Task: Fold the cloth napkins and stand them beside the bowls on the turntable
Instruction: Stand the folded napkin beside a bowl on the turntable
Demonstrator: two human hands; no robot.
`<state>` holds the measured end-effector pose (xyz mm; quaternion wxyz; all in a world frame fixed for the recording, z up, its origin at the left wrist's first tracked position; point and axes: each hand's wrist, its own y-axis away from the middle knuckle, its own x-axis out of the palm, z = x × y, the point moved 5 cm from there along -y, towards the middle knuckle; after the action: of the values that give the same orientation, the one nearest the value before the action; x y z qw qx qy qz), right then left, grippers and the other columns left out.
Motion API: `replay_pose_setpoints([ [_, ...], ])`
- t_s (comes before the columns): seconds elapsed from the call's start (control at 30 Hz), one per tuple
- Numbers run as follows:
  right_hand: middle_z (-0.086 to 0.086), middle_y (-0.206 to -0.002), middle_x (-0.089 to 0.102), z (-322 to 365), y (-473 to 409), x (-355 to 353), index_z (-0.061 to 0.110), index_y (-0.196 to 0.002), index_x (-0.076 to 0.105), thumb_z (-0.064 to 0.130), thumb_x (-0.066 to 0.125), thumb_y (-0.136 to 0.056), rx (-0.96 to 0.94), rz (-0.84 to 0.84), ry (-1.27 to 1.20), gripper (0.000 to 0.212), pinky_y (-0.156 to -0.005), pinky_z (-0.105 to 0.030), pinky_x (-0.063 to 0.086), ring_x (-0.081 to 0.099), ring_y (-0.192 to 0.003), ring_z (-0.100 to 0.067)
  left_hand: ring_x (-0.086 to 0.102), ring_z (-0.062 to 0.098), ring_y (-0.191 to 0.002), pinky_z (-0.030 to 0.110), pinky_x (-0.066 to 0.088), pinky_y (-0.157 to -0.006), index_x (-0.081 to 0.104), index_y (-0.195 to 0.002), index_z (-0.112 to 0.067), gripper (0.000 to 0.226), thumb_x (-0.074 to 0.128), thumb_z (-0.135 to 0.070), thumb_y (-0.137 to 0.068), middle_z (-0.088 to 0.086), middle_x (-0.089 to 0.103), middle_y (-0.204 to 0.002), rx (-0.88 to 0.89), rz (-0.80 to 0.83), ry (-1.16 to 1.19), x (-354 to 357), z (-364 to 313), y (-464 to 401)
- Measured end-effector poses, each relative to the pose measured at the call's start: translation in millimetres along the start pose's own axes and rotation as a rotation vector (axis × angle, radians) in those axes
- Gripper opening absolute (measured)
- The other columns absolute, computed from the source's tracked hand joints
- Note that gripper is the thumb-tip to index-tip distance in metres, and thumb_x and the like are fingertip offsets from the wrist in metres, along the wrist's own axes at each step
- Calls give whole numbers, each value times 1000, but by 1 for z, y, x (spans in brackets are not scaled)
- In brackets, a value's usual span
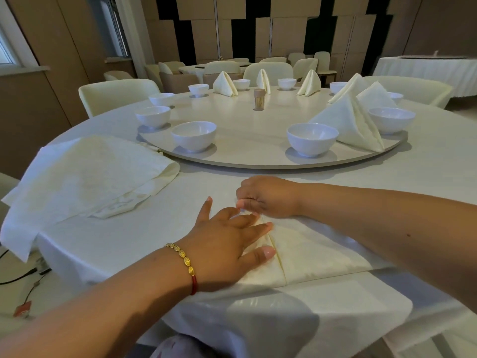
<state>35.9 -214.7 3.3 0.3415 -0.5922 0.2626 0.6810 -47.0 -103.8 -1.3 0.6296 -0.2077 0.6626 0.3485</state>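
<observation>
Mid-fold: napkin (309,251) flat on the tablecloth just short of the turntable (258,140), apex toward it, centre crease running the same way. Left hand (227,239) spread flat, pressing; right hand (265,197) pinching the tip. Next, probably: lifting and standing it by a bare bowl (193,135)

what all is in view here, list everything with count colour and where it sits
bowls: about eleven, white, round the turntable's rim
standing folded napkins: six, cream, beside bowls on the far and right side
turntable: one, pale beige, centre of the table
toothpick holder: one, tan, mid turntable
unfolded napkin pile: one, cream, on the table at left
napkin being folded: one, cream, flat at the near edge
tablecloth: one, white, over the round table
chairs: several, cream, around the tables
left hand: flat on the napkin, gold bracelet on the wrist
right hand: pinching the napkin's top corner
</observation>
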Motion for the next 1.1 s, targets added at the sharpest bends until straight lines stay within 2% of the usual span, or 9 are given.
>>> replay_pose_setpoints([
  [0.1,11,-75,48,-1,1,1,27,-74,50,41,41,-100,47,20,-16,31,-70,-27,35,49,-78,-12,0,12,-147,55,-13,-114,2,-148,-47,76,-4,-69,-76,-16,6,-159,5,5,-3,-1,-1,1],
  [0.27,1,-78,59,-2,5,-1,21,-78,53,45,41,-99,117,29,-5,35,-73,-34,42,53,-78,-17,12,13,-144,44,6,-114,9,-149,-44,65,4,-66,-88,-15,12,-159,21,-13,-29,-7,-4,3],
  [0.37,5,-73,53,-1,7,-4,21,-78,51,45,39,-100,193,54,45,35,-67,-33,39,49,-76,-16,16,16,-142,45,11,-112,15,-148,-46,57,8,-62,-94,-16,18,-157,28,0,-48,-12,-1,-1],
  [0.47,6,-70,46,-6,14,-8,19,-79,48,43,36,-101,332,28,108,35,-62,-31,34,47,-76,-17,25,21,-136,48,16,-109,32,-142,-46,50,10,-56,-98,-14,36,-147,12,17,-98,-19,0,-8],
  [0.6,2,-90,59,-22,33,-6,21,-93,55,36,41,-101,623,-15,191,22,-77,-32,42,57,-93,-21,32,23,-130,51,19,-107,44,-135,-35,49,13,-50,-100,-6,47,-134,-34,-2,-164,-25,-9,-17],
  [0.67,0,-112,61,-29,47,-5,20,-108,60,28,49,-97,798,8,223,17,-79,-32,43,58,-105,-23,28,22,-137,52,12,-112,36,-142,-29,50,16,-48,-101,-3,40,-146,-55,-5,-143,-22,-16,-19],
  [0.73,-2,-119,59,-32,64,-3,19,-114,58,28,45,-98,896,29,237,22,-77,-30,41,57,-110,-23,18,21,-144,52,5,-116,19,-151,-25,56,17,-50,-101,-1,24,-156,-76,10,-83,-15,-23,-18],
  [0.87,0,-111,63,-30,95,-4,20,-106,61,33,35,-102,972,-11,200,29,-75,-28,40,60,-103,-21,0,17,-148,48,-4,-119,-1,-154,-22,68,16,-57,-98,1,0,-161,-127,7,19,-2,-33,-12],
  [1.1,-1,-98,63,-20,125,-4,19,-89,58,37,26,-104,1003,-68,148,39,-74,-29,41,59,-94,-23,-11,16,-147,42,-5,-120,-10,-152,-26,77,12,-67,-91,0,-11,-160,-129,-38,84,11,-40,-10],
])
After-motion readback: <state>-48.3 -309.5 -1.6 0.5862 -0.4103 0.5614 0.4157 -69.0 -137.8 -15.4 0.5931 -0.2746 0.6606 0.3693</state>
